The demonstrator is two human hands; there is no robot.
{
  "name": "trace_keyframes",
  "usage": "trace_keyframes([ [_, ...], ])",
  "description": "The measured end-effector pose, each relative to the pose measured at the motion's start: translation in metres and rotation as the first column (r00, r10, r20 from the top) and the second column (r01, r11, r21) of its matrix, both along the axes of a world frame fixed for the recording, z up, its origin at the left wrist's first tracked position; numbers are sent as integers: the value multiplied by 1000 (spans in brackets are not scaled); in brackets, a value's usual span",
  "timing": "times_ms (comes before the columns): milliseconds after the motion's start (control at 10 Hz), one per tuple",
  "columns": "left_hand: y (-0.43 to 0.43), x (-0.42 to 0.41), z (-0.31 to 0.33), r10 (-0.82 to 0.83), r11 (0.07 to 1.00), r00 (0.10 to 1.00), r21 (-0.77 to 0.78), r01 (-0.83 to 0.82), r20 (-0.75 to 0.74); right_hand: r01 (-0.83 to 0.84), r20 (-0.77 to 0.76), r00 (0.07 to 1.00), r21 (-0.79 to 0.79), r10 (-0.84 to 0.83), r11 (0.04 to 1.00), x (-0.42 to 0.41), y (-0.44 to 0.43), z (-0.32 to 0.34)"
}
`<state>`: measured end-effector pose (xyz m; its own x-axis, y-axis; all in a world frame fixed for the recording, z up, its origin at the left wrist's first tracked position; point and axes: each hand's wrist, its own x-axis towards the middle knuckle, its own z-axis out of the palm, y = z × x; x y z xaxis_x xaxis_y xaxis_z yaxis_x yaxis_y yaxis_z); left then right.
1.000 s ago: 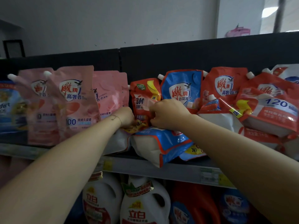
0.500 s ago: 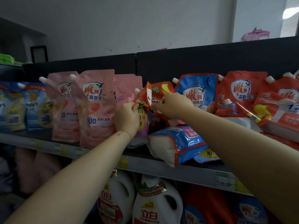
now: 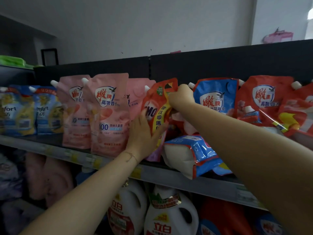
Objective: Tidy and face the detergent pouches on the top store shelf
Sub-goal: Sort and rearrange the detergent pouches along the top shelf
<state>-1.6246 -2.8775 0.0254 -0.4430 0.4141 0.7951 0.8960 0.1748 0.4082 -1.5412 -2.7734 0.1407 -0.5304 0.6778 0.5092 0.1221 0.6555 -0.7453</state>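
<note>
An orange-red OMO pouch stands nearly upright in the middle of the top shelf. My right hand pinches its top edge. My left hand lies with spread fingers against its lower front. Left of it stand three pink pouches. Right of it a blue pouch stands upright, and a blue-and-white pouch lies on its side, sticking out over the shelf edge. Red pouches lean in a jumble at the right.
Blue Comfort pouches stand at the shelf's far left. A black back panel rises behind the pouches. On the shelf below stand white detergent jugs, a red bottle and soft pink packs.
The OMO pouch came up from lying among the others to nearly upright, front facing me. My right hand rose to its top edge and my left hand spread over its lower front.
</note>
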Motion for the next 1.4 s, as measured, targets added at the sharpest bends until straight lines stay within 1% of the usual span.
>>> trace_keyframes([
  [100,-4,-2,-2,-5,997,998,-75,10,66,-10,-59,998,-7,9,1000,-4,-5,0],
  [200,-6,5,0,178,978,982,-95,-183,-67,48,-77,996,-33,-50,998,-9,-5,-4],
  [300,-3,11,5,225,961,962,-126,-245,-153,88,-69,993,-45,-91,995,-12,-7,-3],
  [400,8,6,3,114,948,991,-305,-89,64,40,-195,979,-112,-62,993,-18,-10,-2],
  [500,21,4,-3,125,889,971,-457,-19,203,29,-157,987,56,-19,998,-23,-11,-10],
  [600,28,-1,0,274,845,909,-530,-71,314,-111,-30,992,204,119,973,-26,-18,-21],
  [700,34,-27,3,314,799,903,-596,-84,294,-296,240,939,197,247,935,-20,-16,-17],
  [800,30,-26,14,356,777,881,-623,-93,312,-321,481,873,434,84,842,0,-6,-9],
  [900,24,-9,31,360,735,880,-675,-63,310,-261,514,850,603,-117,753,20,10,-7],
  [1000,30,8,43,275,829,912,-556,-64,305,-160,468,859,631,-209,759,37,16,-9],
  [1100,40,21,48,130,914,911,-404,43,391,-49,385,868,696,-315,717,39,12,-16],
  [1200,55,24,50,84,937,848,-332,112,523,-3,410,770,768,-489,640,39,16,-23],
  [1300,66,21,48,-26,973,693,-142,184,720,-13,449,771,721,-451,693,42,23,-26],
  [1400,71,25,52,-203,942,296,104,319,933,12,403,822,694,-402,720,52,22,-24],
])
